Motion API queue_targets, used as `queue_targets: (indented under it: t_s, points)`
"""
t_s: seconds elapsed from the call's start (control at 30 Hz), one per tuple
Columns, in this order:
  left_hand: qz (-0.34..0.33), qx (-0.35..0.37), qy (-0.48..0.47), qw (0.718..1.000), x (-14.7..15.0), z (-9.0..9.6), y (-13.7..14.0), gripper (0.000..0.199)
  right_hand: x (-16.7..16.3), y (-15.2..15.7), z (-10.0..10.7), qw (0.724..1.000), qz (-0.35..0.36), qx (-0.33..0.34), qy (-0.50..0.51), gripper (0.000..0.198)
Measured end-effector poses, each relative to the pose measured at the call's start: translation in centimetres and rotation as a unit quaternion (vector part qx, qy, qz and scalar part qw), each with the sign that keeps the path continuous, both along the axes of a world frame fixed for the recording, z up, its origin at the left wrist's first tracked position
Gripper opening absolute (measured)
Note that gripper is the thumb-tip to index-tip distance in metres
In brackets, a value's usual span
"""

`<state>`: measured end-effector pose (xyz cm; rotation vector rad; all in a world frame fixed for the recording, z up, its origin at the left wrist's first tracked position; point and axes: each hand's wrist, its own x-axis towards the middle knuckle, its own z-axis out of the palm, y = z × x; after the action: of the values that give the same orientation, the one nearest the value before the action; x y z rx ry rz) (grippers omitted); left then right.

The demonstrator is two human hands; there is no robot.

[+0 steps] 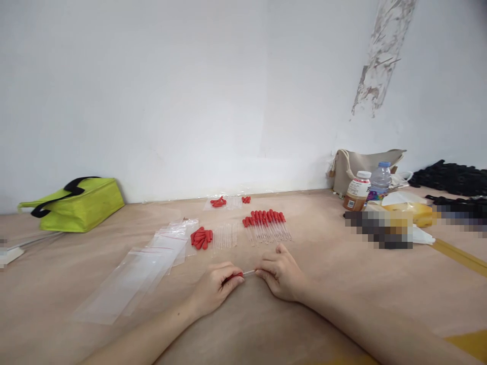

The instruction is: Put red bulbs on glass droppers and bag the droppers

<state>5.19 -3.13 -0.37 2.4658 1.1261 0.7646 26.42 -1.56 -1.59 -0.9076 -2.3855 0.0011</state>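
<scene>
Between the fingers of my left hand (215, 289) is a red rubber dropper bulb (239, 275). My right hand (280, 274) pinches a thin clear dropper tube (249, 273), whose left end meets the bulb's mouth; how deep it sits is hidden. Beyond my hands lies a row of droppers with red bulbs fitted (268, 223). To its left are bare clear tubes (225, 236) side by side and a small heap of loose red bulbs (201, 238).
Flat clear zip bags (140, 268) overlap at the left. More red bulbs (218, 202) lie on plastic near the wall. A lime-green bag (83, 203) stands far left. At the right are a drink bottle (357, 192), a water bottle (381, 177) and a beige bag (342, 165).
</scene>
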Motion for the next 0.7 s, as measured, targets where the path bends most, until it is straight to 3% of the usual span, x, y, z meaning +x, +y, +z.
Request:
queue_targets:
  t_s: [0.33, 0.7]
  points:
    - [-0.037, 0.043, 0.012, 0.998, -0.1, -0.4, -0.1, 0.020, -0.7, -0.6, -0.5, 0.998, 0.023, 0.061, 0.006, 0.019]
    - [-0.025, 0.059, 0.011, 0.998, 0.0, -0.3, 0.2, 0.017, -1.1, -0.2, -0.4, 0.998, 0.019, 0.060, -0.002, 0.020]
